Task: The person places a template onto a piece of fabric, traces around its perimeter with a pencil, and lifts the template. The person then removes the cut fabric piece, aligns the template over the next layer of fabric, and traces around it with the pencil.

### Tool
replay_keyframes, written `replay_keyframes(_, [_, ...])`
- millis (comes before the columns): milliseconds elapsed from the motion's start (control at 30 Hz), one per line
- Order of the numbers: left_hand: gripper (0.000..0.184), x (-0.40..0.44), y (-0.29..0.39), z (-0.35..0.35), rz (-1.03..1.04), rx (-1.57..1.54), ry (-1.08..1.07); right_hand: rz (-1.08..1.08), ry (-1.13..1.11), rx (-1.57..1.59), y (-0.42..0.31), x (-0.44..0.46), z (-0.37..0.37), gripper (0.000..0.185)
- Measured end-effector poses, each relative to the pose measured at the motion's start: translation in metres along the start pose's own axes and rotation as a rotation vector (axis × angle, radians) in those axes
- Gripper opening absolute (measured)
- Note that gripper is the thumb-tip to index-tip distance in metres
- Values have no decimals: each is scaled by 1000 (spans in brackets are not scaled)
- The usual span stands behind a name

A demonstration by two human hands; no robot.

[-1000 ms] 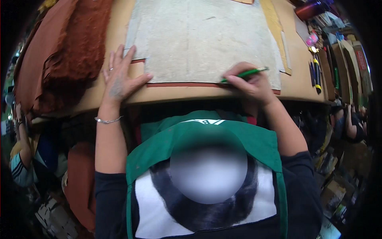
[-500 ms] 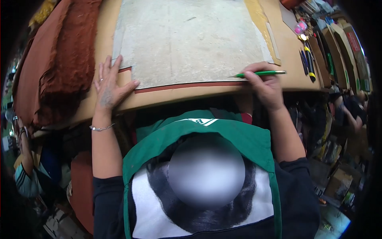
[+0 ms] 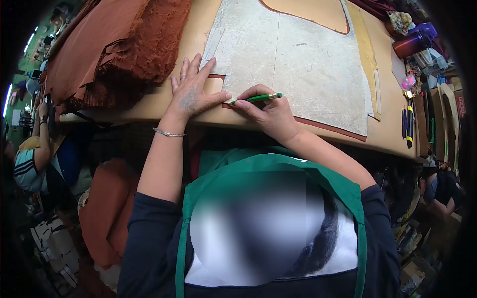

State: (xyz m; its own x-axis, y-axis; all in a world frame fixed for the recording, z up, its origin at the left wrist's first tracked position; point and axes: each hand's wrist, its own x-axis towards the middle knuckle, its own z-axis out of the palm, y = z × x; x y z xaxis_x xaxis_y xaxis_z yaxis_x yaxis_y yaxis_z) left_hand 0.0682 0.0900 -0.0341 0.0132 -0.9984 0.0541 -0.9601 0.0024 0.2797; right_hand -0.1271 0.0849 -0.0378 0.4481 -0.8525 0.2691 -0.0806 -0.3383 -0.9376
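Observation:
My left hand (image 3: 196, 97) lies flat with fingers spread on the left edge of a large worn grey pattern sheet (image 3: 318, 74), near its notched lower-left corner. In my right hand (image 3: 273, 115) is a slim green pen (image 3: 261, 98), its tip down at that corner beside my left thumb. Red-brown leather (image 3: 333, 129) lies beneath the sheet and shows as a narrow strip along the near edge. It also borders the curved cutout at the top.
A thick stack of red-brown hides (image 3: 109, 54) covers the table's left side. On the right lie a yellow-and-black cutter (image 3: 410, 121), slim dark pens (image 3: 404, 121) and a shiny tumbler (image 3: 412, 43). Another person's arm (image 3: 42, 129) shows at far left; cardboard (image 3: 449, 119) stands right.
My right hand has moved left along the near edge with the pen, from the right side to the left corner. The view has shifted, and my left hand stays spread.

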Motion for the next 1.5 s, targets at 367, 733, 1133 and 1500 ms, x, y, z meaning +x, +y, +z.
replay_keyframes(367, [90, -1, 6, -6, -47, -23, -50, 5, -34, -51, 2, -9, -34, 10])
replay_keyframes(733, [93, -1, 11, -15, -79, -110, -122, 223, 8, 37, 1, -63, -146, 8])
replay_keyframes(1133, [95, 0, 9, -14, -81, -95, -123, 338, 315, -43, -29, -117, -263, 7])
replay_keyframes(1500, [96, -2, 9, -13, -78, -111, -95, 321, -29, 429, 6, -42, -151, 11])
